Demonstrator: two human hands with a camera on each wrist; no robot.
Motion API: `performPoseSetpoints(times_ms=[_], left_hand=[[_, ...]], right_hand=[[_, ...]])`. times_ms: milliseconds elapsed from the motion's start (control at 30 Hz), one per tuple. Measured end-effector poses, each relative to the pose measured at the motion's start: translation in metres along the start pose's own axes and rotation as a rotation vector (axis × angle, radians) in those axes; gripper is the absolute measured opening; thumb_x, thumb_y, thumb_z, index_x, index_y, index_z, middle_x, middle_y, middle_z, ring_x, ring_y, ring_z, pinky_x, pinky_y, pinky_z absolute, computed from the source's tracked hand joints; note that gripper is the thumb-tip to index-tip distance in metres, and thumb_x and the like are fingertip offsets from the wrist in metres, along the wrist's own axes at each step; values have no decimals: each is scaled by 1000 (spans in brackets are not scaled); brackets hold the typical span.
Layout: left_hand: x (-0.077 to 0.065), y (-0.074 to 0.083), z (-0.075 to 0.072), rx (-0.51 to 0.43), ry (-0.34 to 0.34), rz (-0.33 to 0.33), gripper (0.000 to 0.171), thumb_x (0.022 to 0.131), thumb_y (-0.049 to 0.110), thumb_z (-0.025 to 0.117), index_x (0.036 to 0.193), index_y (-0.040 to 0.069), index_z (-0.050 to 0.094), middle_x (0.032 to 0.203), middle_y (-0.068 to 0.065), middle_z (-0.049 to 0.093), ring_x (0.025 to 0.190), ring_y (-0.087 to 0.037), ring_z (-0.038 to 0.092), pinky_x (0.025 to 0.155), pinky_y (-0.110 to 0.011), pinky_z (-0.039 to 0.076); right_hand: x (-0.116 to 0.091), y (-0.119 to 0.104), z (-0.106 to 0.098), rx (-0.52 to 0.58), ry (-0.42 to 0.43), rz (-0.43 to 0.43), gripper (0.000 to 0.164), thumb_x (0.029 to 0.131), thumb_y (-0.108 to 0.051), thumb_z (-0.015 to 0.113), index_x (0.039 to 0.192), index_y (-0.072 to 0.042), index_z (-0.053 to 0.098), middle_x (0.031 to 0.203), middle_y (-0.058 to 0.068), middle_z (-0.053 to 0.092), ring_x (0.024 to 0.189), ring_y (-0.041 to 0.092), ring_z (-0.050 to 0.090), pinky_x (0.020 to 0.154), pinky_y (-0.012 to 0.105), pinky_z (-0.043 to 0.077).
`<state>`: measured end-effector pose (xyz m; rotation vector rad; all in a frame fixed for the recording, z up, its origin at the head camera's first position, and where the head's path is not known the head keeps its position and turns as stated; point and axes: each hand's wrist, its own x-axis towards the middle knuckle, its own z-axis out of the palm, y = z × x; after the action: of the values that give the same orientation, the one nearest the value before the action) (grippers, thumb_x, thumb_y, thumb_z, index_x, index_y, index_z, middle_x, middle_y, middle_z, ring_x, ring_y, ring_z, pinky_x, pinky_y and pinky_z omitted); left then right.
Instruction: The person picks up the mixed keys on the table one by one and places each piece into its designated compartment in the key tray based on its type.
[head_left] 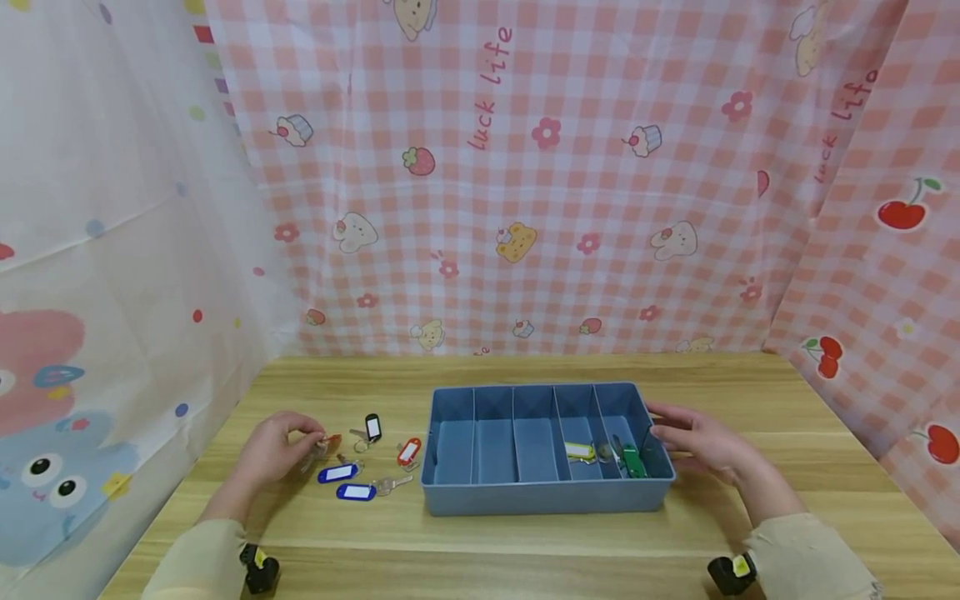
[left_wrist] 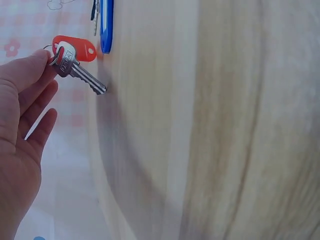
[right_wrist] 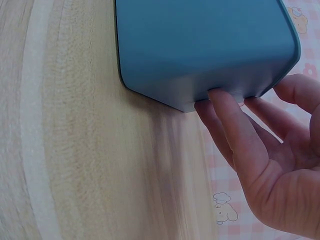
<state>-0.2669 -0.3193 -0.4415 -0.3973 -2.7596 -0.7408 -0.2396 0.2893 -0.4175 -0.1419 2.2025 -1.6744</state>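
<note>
My left hand (head_left: 276, 450) pinches a key ring between thumb and fingers. From it hang a silver key (left_wrist: 75, 67) and an orange-red key tag (left_wrist: 80, 47), just above the table. My right hand (head_left: 701, 440) touches the outer right end of a blue-grey divided box (head_left: 547, 498), fingertips against the wall in the right wrist view. A yellow key tag (head_left: 579, 452) with a key lies in the second compartment from the right. The rightmost one holds green key tags (head_left: 633, 461) and keys, partly overlapping.
Between my left hand and the box lie two blue key tags (head_left: 337, 473), a black key tag (head_left: 373, 427) and a red key tag (head_left: 408, 452), with keys. The wooden table (head_left: 480, 550) meets a checked cloth (head_left: 547, 183) at the back.
</note>
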Motion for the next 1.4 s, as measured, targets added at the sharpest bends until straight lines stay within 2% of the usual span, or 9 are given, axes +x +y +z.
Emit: performPoseSetpoints(times_ms=[467,967,1167,1400], left_hand=[[1,4,0,1,63,-5,5,91,7,70,88,6,73,94,-13,69,96,-37,63,88,-57,48],[0,24,-9,-45,126,-13,5,92,6,69,90,3,72,96,-13,69,96,-37,63,84,-57,50],[3,27,-11,-37,183,33,7,92,7,69,86,4,72,91,-11,70,94,-35,62,83,-55,49],[3,36,-12,-35,212,78,6,90,8,72,91,1,73,93,-11,71,94,-34,62,84,-54,49]], right_hand=[[2,1,0,2,0,-2,66,102,-18,57,153,6,23,142,36,41,113,33,60,90,50,52],[2,3,-1,11,-10,-14,66,102,-18,57,153,6,21,142,36,41,113,33,59,91,50,52],[1,2,0,9,-10,-17,66,102,-18,56,153,7,21,142,36,40,113,32,60,91,50,52],[0,2,0,44,-24,-35,66,102,-14,55,152,9,18,140,36,43,112,32,60,88,48,53]])
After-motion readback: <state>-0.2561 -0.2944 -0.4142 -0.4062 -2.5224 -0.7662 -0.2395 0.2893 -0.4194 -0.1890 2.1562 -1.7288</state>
